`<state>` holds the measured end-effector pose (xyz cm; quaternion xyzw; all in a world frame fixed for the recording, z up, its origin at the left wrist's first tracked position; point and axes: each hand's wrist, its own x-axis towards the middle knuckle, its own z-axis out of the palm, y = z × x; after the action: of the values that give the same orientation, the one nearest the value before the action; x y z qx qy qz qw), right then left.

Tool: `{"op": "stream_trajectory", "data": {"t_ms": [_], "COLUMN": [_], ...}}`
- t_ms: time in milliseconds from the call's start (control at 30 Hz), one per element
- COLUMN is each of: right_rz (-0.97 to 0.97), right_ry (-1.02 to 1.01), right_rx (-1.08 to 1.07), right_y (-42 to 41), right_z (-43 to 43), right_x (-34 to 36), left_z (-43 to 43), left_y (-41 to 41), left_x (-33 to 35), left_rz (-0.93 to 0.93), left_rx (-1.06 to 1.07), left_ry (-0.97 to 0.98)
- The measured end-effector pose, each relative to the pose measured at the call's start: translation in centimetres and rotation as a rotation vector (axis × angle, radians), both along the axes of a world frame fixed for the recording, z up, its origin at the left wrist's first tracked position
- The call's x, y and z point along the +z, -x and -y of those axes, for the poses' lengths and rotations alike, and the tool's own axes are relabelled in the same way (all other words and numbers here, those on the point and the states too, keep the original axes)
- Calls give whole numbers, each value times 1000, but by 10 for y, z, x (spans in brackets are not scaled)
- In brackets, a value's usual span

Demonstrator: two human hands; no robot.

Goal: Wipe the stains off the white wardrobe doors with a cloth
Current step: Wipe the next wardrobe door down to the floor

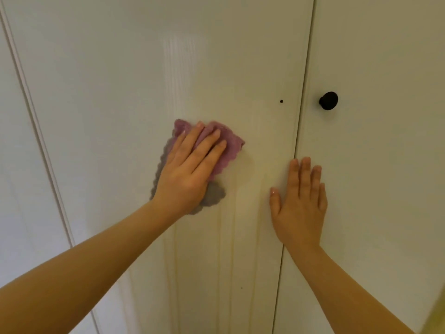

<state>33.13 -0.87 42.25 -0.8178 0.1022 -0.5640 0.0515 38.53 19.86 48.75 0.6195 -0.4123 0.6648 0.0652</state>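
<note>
Head view: white wardrobe doors (144, 68), black knob (328, 100).

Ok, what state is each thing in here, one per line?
left door: shut
right door: shut
knob: on right door
cloth: crumpled, pressed against left door
left hand: flat, pressing cloth
right hand: flat, empty, spanning both doors

My left hand (187, 169) presses the purple cloth (231, 145) flat on the left wardrobe door (144, 68), near a small dark hole (281, 101). My right hand (301, 208), fingers straight, straddles the gap onto the right wardrobe door (385, 165), below its black knob (328, 100).
</note>
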Motion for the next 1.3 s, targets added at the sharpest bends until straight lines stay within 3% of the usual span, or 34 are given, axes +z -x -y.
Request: {"op": "stream_trajectory", "data": {"t_ms": [33, 133, 167, 233, 333, 367, 467, 500, 667, 700, 800, 833, 967, 1000, 1133, 1200, 1300], "right_rz": [3, 1, -1, 1, 2, 1, -6, -8, -19, -24, -27, -35, -61, -60, -68, -61, -54], "right_ry": [2, 3, 3, 5, 3, 3, 14, 18, -16, -16, 1, 1, -6, -12, -3, 10, 1], "right_rx": [0, 8, 8, 2, 9, 15, 16, 17, 60, 63, 51, 53, 64, 66, 78, 93, 131], "right_y": [-1, 2, 2, 2, 1, 1, 3, 3, 3, 4, 6, 6, 6, 7, 10, 11, 10], "right_z": [0, -1, 0, 0, -3, -3, 0, 1, -2, -2, 1, 2, 1, 1, 2, 4, 4], "right_x": [0, 0, 0, 0, -1, -1, 0, 0, 0, 0, 1, 0, 0, 0, 2, 2, 1], "left_z": [3, -3, -10, -20, -12, -6, -3, -12, -30, -27, -30, -34, -22, -15, 9, 18, 40], "left_y": [-1, -1, -3, -9, -8, -8, -1, 0, -4, -3, -3, -3, 3, 5, 7, 7, 0], "left_x": [-6, -39, -39, -19, 13, 6, -38, -40, 3, -8, -47, -42, 14, 11, -43, -22, 37], "left_rz": [-11, 37, 55, 52, -26, -13, 52, 62, -13, -5, 9, 18, -60, -51, 13, 49, 69], "left_rx": [-3, 45, 54, 59, 74, 60, 16, 38, 101, 95, 35, 35, 18, -6, 3, 40, 32], "left_ry": [-95, -627, -695, -587, -226, -253, -663, -695, -157, -208, -683, -711, -180, -161, -702, -711, -457]}}
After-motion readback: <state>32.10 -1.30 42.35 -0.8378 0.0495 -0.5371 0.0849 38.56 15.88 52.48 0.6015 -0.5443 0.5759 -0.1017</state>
